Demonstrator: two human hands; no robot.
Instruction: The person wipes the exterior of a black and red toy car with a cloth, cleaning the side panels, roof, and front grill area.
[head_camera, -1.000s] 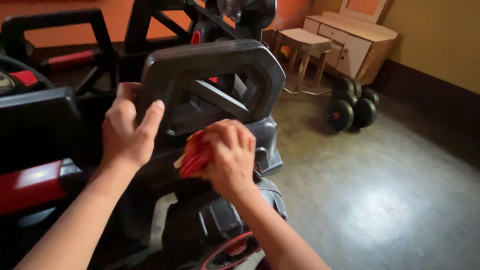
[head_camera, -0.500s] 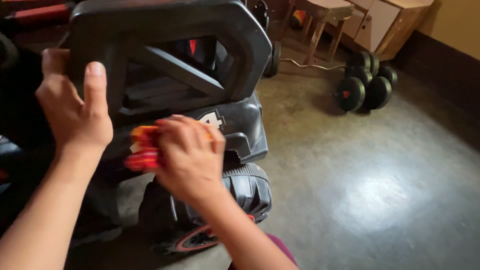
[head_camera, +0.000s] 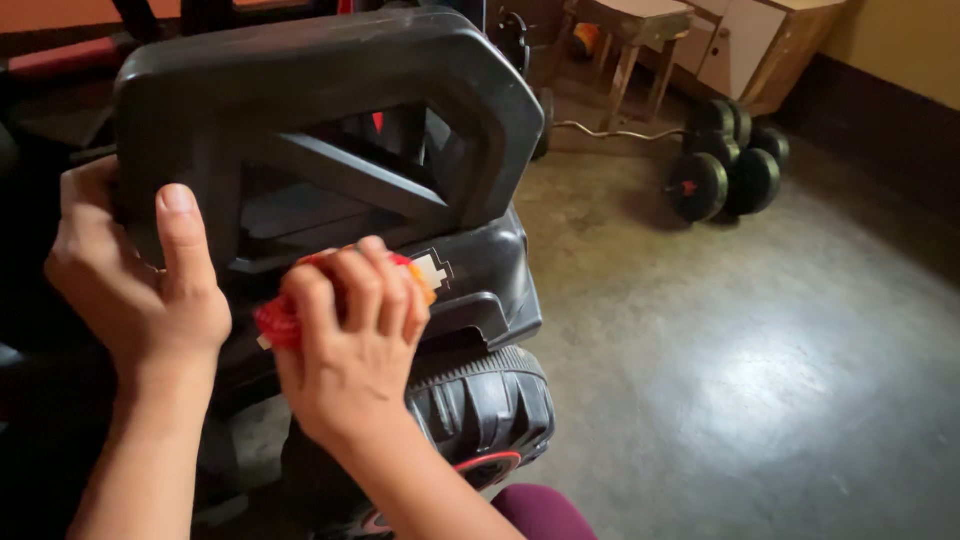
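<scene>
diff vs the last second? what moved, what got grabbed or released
The right hand slid the red cloth left along the black toy car body, then slightly back up, staying bunched around it. The view closed in and dipped, so the roll bar looms larger. Nothing was grabbed or released: the left hand keeps its grip on the bar's left post. Dumbbells unmoved.

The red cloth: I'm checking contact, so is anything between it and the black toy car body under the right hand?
Nothing visible does. The right hand presses the red cloth straight onto the black car body, below the roll bar that the left hand grips.
</scene>
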